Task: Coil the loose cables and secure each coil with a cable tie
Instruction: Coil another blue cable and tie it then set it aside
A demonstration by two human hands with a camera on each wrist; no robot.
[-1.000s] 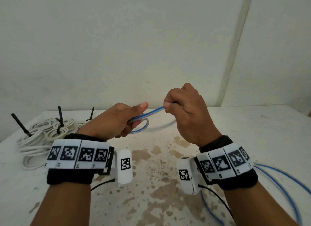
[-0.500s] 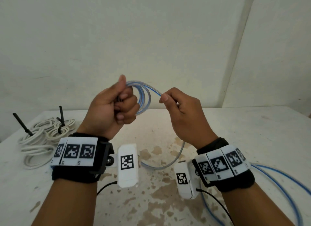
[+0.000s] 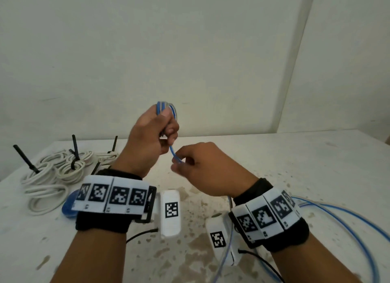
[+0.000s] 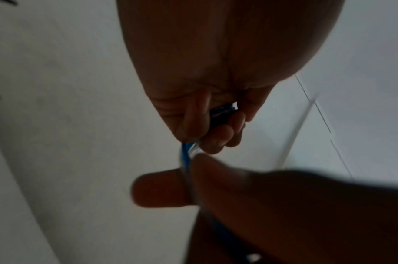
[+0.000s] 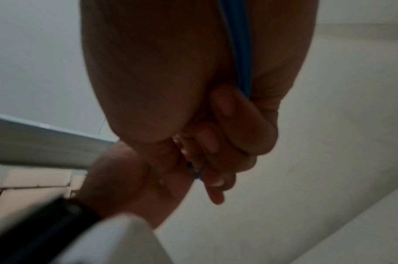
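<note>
Mid-frame, the left hand [image 3: 152, 135] grips small loops of blue cable [image 3: 173, 151]; the right hand [image 3: 207, 170] pinches the strand just below. If the left grip slackens, I judge the springy loops would unwind, uncoiling onto the worktop [image 3: 316, 166].
</note>
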